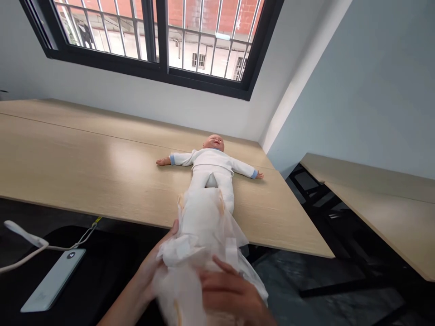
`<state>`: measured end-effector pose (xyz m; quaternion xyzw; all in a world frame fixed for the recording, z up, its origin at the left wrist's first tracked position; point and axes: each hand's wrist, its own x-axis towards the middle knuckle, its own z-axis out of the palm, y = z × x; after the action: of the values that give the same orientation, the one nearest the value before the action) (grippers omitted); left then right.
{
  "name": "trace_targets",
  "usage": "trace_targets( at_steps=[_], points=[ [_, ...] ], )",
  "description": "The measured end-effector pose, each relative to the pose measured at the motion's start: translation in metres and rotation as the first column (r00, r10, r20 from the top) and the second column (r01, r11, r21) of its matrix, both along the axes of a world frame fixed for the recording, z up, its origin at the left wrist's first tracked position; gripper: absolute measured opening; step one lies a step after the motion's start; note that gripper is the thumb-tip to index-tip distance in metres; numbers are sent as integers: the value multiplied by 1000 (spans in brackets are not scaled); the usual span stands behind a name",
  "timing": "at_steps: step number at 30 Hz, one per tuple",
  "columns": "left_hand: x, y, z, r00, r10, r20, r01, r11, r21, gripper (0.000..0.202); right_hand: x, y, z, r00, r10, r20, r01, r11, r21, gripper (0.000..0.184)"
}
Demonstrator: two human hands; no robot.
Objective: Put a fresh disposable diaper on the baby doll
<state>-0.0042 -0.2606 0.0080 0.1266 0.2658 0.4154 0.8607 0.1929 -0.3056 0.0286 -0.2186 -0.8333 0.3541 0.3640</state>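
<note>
Two hands on disposable diaper [200,231], bottom center: left hand [152,267] half-closed on edge; right hand [231,290] spread on top, grip unclear. Far end over baby doll [211,163] legs; slack could slip off desk [84,154] edge.

The diaper [200,231] looks soft and papery, the desktop [84,167] smooth laminate.

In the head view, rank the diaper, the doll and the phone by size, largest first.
1. Diaper and doll, tied: they look about equally large, and the diaper is nearer the camera, so I can't rank them.
2. Phone: looks smallest.
</note>
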Motion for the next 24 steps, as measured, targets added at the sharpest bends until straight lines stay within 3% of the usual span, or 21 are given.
trace_targets(
  at_steps=[2,3,5,6,8,9,10,12,14,16,18,20,22,24],
  points=[
    [-2,-1,-1,999,-12,40,13,1000,-28,50,-5,-4,5,988,155,4,-153,980,-123,48],
    [-3,-1,-2,998,-6,60,8,1000,-27,47,-6,-5,5,989,139,-45,-144,980,-140,43],
    [-7,-3,-3,997,10,82,-11,1000,12,41,-7,-5,-2,978,-102,-181,77,988,-137,34],
    [-9,-3,-3,996,13,92,-16,999,35,40,-6,-4,-6,927,-290,-236,260,954,-150,34],
    [-12,-5,-1,995,8,97,-16,996,83,46,-3,0,-15,736,-623,-267,574,782,-241,45],
    [-12,-7,1,996,4,91,-14,994,107,50,-1,2,-18,649,-715,-261,646,699,-307,55],
    [-12,-8,2,997,-7,82,-3,992,126,52,0,5,-21,612,-746,-260,648,663,-375,65],
    [-10,-11,4,997,-36,65,26,989,148,56,0,9,-24,661,-707,-252,520,674,-525,70],
    [-8,-14,6,997,-64,34,58,988,145,58,-4,10,-26,738,-642,-205,384,651,-654,53],
    [-7,-15,8,998,-50,-30,53,991,127,58,-9,10,-28,755,-638,-150,355,591,-725,44],
    [-10,-13,11,982,67,-178,-44,991,130,54,-12,11,-31,668,-727,-157,376,512,-772,48],
    [-15,-7,13,911,212,-354,-133,963,233,52,-10,16,-33,521,-838,-163,365,391,-845,56],
    [-20,2,14,796,338,-502,-127,904,407,50,-5,25,-35,384,-913,-137,341,278,-898,65],
    [-22,11,11,669,439,-600,-56,835,548,51,2,34,-37,314,-939,-141,337,248,-908,69]
  ],
)
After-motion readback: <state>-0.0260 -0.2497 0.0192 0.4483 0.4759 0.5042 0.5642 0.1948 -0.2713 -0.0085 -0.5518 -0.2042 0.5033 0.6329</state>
